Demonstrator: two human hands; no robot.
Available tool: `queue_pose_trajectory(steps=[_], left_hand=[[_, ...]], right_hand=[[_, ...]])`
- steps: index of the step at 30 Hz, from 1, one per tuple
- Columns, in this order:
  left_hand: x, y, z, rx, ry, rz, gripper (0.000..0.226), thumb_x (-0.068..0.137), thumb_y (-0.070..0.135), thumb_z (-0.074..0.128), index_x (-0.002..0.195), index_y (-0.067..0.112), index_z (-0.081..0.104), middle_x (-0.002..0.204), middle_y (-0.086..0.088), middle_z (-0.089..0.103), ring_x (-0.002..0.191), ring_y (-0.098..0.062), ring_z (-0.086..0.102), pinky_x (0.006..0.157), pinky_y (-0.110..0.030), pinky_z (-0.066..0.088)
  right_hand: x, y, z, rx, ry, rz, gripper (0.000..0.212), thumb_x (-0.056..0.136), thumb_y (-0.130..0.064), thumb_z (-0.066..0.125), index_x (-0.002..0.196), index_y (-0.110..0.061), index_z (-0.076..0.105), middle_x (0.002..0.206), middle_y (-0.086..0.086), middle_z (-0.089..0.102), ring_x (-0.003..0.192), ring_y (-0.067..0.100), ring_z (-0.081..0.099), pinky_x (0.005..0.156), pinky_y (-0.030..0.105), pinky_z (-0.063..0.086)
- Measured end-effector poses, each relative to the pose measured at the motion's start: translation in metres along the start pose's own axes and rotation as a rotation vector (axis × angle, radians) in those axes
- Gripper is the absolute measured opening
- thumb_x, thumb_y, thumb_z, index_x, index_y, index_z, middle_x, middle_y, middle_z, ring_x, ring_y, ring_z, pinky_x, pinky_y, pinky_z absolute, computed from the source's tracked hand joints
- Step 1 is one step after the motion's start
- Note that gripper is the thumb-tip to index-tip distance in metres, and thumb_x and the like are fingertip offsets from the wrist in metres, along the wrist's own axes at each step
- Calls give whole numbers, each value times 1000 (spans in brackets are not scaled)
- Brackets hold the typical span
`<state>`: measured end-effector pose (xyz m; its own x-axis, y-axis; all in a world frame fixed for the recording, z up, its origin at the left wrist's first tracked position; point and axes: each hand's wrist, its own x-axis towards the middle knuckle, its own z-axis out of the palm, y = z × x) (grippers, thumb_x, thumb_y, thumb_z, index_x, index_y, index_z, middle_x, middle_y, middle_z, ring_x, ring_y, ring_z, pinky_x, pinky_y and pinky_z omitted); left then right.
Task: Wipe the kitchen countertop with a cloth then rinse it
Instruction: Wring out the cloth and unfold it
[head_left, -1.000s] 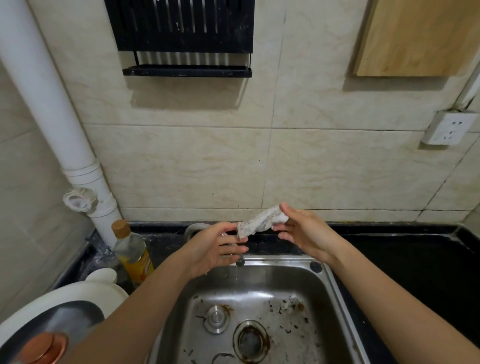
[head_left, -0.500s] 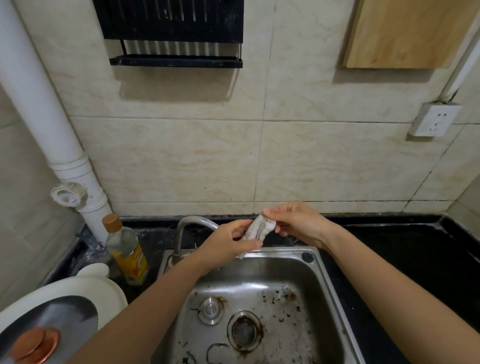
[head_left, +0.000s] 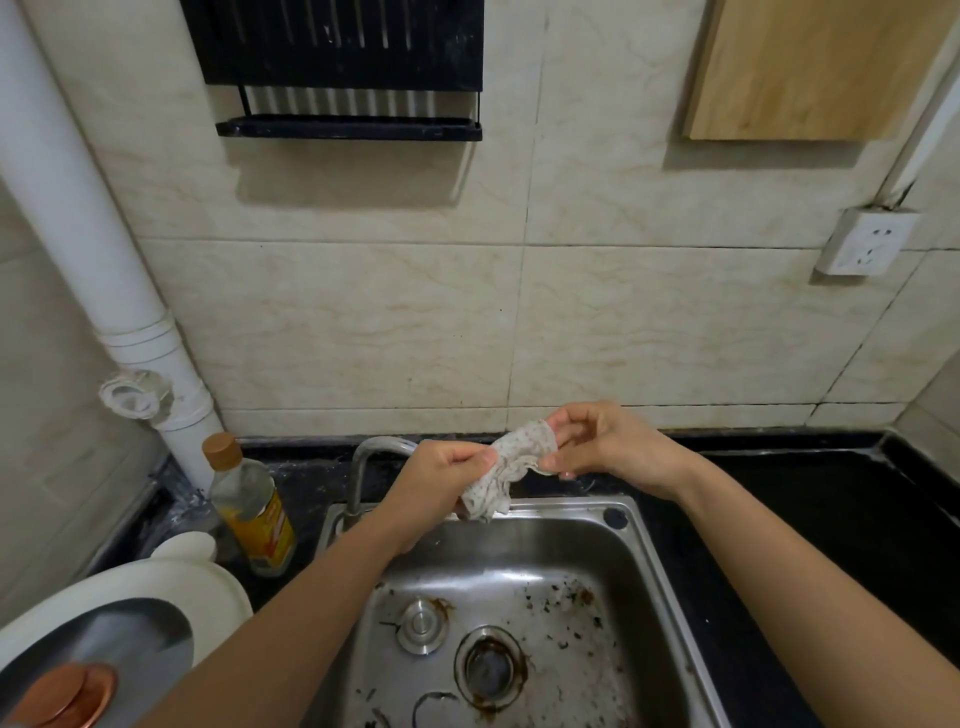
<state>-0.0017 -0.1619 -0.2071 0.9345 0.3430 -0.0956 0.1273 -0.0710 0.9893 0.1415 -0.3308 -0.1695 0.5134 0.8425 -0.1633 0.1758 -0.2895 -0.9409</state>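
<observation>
My left hand (head_left: 439, 478) pinching the lower end of the crumpled cloth (head_left: 511, 465), my right hand (head_left: 605, 441) pinching its upper end, cloth stretched between them above the sink (head_left: 639, 540) back rim, faucet (head_left: 371, 457) behind, oil bottle (head_left: 249, 506) at left on the black countertop (head_left: 831, 499)

The small, crumpled white speckled cloth (head_left: 506, 465) is stretched between both hands over the back rim of the steel sink (head_left: 644, 551).
</observation>
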Motion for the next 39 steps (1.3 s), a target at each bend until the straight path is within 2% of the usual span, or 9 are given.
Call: queue_pose_trajectory(steps=[7, 12, 17, 19, 23, 28, 30, 34, 39], left_hand=[[0, 7, -8, 16, 22, 0, 20, 94, 19, 56, 106, 13, 71, 91, -11, 74, 86, -31, 71, 80, -56, 54], [0, 10, -8, 14, -22, -38, 26, 95, 21, 54, 105, 4, 70, 91, -17, 73, 81, -31, 70, 82, -48, 55], [3, 19, -6, -411, -51, -247, 24, 96, 18, 48, 93, 0, 65, 64, -5, 66, 55, -13, 61, 54, -26, 54], [4, 21, -6, -465, -44, -259, 20, 96, 17, 49, 95, 3, 63, 64, -4, 64, 51, -11, 57, 47, -22, 51], [7, 24, -9, -564, -34, -261, 14, 96, 15, 49, 103, 11, 60, 65, -4, 61, 41, -8, 51, 36, -15, 43], [8, 23, -18, -595, -173, -409, 21, 85, 25, 53, 73, 9, 60, 49, 0, 42, 29, -2, 31, 25, -11, 22], [6, 21, -18, -542, -207, -453, 27, 81, 36, 53, 68, 13, 58, 44, 3, 37, 28, -1, 26, 25, -10, 15], [4, 18, -16, -541, -148, -409, 53, 97, 50, 32, 91, 9, 65, 52, 1, 46, 37, -4, 37, 30, -12, 30], [-3, 19, -17, -523, -97, -344, 47, 83, 57, 52, 112, 21, 59, 106, -13, 69, 87, -22, 69, 58, -26, 56]], right_hand=[[-4, 6, 13, 209, 15, -11, 22, 88, -14, 64, 109, -7, 70, 105, 11, 72, 92, 20, 67, 82, 31, 55], [3, 0, 19, 87, 157, -59, 11, 90, -18, 65, 94, -11, 73, 94, 10, 74, 79, 15, 65, 70, 24, 54], [8, -13, 14, 204, 148, -48, 6, 89, -1, 62, 94, -2, 63, 76, 11, 67, 67, 18, 62, 67, 27, 55], [9, -15, 12, 266, 135, -57, 25, 87, 4, 62, 108, -7, 55, 73, 12, 62, 67, 21, 62, 67, 29, 54], [1, -16, 11, 115, 0, -155, 35, 88, -4, 64, 120, -17, 63, 95, 11, 68, 90, 24, 65, 83, 29, 54], [5, -11, 18, -236, 210, -246, 7, 88, -21, 67, 90, -21, 74, 97, 1, 68, 92, 15, 64, 88, 33, 52], [9, -8, 22, -185, 269, -256, 15, 93, -20, 60, 81, -21, 69, 91, -2, 65, 86, 12, 63, 85, 31, 52], [16, -8, 28, 126, 289, -130, 28, 100, -22, 48, 94, 1, 63, 83, 11, 71, 75, 16, 65, 74, 32, 55], [19, -8, 33, 267, 329, -119, 30, 99, -20, 48, 98, 8, 59, 79, 13, 66, 68, 18, 64, 62, 26, 55]])
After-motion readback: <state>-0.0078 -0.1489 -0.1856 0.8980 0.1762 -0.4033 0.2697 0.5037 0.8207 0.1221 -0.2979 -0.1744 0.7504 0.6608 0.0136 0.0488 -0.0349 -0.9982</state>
